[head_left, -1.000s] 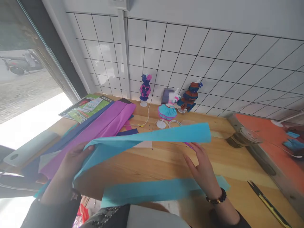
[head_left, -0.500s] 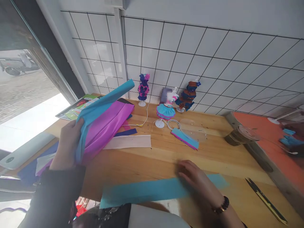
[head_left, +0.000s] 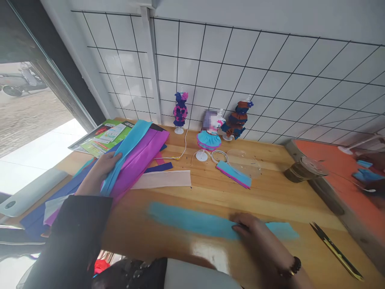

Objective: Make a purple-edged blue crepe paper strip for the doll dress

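Note:
My left hand [head_left: 105, 166] is closed on a folded length of turquoise fabric [head_left: 134, 138], which rests over a magenta piece of fabric [head_left: 146, 154] on the left of the table. In front of me lies a long turquoise fabric strip [head_left: 192, 221], smeared by motion along its left part. My right hand [head_left: 248, 224] pinches this strip near its right portion, with the short end sticking out past the wrist. A pair of thread snips [head_left: 337, 251] lies to the right of that hand.
Behind are small dressed doll stands [head_left: 180, 112] against the tiled wall. A pale strip [head_left: 162, 179], a folded turquoise and magenta piece [head_left: 234, 174] and a white cable [head_left: 183, 148] lie mid-table. A lidded cup [head_left: 303, 170] stands right, magazines [head_left: 105, 136] at far left.
My left hand has lowered the turquoise fabric onto the magenta piece. The strip under my right hand has shifted away from me and to the right, and that hand has closed on it.

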Tool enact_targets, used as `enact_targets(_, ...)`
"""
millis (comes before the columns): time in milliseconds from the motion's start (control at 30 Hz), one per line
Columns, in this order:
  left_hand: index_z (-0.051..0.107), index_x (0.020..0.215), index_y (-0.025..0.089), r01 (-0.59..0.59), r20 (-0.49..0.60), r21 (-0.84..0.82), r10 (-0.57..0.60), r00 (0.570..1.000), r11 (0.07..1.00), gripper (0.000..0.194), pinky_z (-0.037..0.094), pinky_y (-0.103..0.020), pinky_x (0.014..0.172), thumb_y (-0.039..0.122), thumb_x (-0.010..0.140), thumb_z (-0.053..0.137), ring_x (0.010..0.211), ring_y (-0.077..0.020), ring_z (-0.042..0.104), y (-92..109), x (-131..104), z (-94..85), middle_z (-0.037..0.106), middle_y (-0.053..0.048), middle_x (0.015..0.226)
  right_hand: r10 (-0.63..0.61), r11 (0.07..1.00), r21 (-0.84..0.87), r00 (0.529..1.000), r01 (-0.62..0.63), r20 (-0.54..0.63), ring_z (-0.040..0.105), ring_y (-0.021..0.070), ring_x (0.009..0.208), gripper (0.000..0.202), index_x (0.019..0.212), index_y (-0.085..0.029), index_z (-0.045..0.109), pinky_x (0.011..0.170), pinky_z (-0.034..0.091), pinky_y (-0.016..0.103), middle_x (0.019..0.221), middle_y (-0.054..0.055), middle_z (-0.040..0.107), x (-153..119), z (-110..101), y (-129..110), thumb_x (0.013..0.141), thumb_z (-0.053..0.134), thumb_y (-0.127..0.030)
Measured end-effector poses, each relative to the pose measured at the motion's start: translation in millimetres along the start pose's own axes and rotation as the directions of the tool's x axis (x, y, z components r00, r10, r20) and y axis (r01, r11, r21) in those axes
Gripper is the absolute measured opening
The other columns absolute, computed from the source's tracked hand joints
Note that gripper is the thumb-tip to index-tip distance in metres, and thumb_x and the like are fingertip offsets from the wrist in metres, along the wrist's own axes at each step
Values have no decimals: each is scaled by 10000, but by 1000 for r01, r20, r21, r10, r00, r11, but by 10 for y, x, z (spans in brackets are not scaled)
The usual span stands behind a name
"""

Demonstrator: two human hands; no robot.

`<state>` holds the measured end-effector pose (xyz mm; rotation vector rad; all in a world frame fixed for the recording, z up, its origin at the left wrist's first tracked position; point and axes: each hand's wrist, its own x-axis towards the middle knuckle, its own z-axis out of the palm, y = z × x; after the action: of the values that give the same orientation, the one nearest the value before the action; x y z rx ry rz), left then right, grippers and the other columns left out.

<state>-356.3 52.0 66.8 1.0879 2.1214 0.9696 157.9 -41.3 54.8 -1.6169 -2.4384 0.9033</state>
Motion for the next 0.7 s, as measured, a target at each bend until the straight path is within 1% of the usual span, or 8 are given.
enact_targets(67, 595, 938, 129, -31, 92, 31, 28, 995, 999, 440, 480, -261, 530, 513, 749, 493, 548, -144, 564, 66, 39, -19, 623, 1, 638, 4, 1000, -3, 999, -4, -42, 576, 187, 828, 246, 846, -201, 614, 749, 438, 315, 895, 58, 646, 45, -12, 58, 848, 403, -328)
enact_targets(133, 568, 1046, 142, -92, 128, 171, 70, 989, 981, 479, 488, -290, 644, 521, 787, 433, 704, -179, 602, 114, 82, -30, 661, -37, 821, -3, 1000, -10, 997, 2, -71, 575, 196, 887, 271, 929, -207, 624, 805, 432, 334, 971, 66, 644, 90, -8, 104, 850, 398, -332)
enact_targets(267, 380, 1290, 111, -121, 10, 427, 129, 992, 896, 656, 388, -432, 867, 486, 763, 492, 1034, -315, 514, 107, 100, 26, 548, -159, 1166, -3, 999, -42, 997, 0, -76, 571, 208, 931, 298, 958, -199, 636, 849, 425, 358, 1020, 83, 639, 147, 3, 172, 851, 393, -333)
enact_targets(367, 248, 1367, 144, -143, -16, 550, 182, 983, 823, 776, 327, -493, 914, 527, 741, 502, 1165, -376, 396, 37, -29, 154, 435, -194, 1286, -22, 999, -49, 997, 18, -76, 566, 207, 943, 280, 940, -206, 639, 859, 419, 358, 1021, 76, 638, 141, -39, 225, 843, 403, -320)
enact_targets(433, 238, 1374, 205, -215, 36, 648, 253, 967, 731, 788, 291, -508, 939, 592, 729, 471, 1244, -388, 281, -10, -177, 253, 328, -168, 1370, -38, 999, -31, 998, 37, -40, 578, 196, 882, 260, 870, -214, 643, 813, 439, 340, 944, 59, 651, 119, -93, 253, 836, 408, -320)
enact_targets(533, 204, 1379, 269, -343, 213, 679, 273, 938, 649, 810, 236, -517, 970, 621, 701, 475, 1293, -378, 172, -61, -402, 367, 218, -126, 1430, -35, 999, 8, 999, 34, 34, 584, 178, 737, 282, 699, -215, 623, 699, 465, 311, 775, 33, 646, 77, -185, 279, 826, 405, -342)
enact_targets(600, 252, 1361, 279, -375, 264, 688, 267, 927, 622, 770, 226, -506, 978, 583, 698, 502, 1291, -367, 186, -82, -501, 400, 246, -116, 1420, -10, 999, 34, 998, 8, 54, 586, 179, 712, 290, 655, -217, 615, 678, 471, 308, 750, 29, 646, 54, -233, 302, 809, 415, -360)
enact_targets(700, 420, 1254, 236, -390, 270, 681, 281, 921, 620, 578, 274, -449, 966, 480, 734, 492, 1254, -326, 286, -97, -555, 391, 371, -115, 1342, 60, 997, 43, 998, -62, 29, 602, 205, 775, 246, 757, -220, 645, 718, 475, 328, 839, 43, 667, 44, -266, 368, 770, 454, -374)
